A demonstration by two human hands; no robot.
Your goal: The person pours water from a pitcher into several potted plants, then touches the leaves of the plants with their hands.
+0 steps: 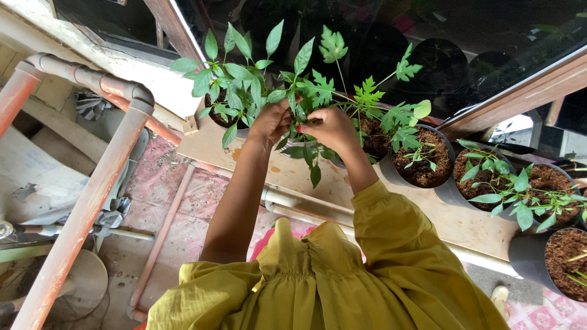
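Wooden window ledge [465, 223], pots in a row | both hands up in a leafy seedling [299, 91] at the far end | left hand [269, 122] and right hand [330, 126] touching, fingers pinched on stems (hard to tell which) | stems run upright, straight ahead of them

Mustard-yellow gathered garment [318, 281], long loose sleeves, red-painted fingernails.
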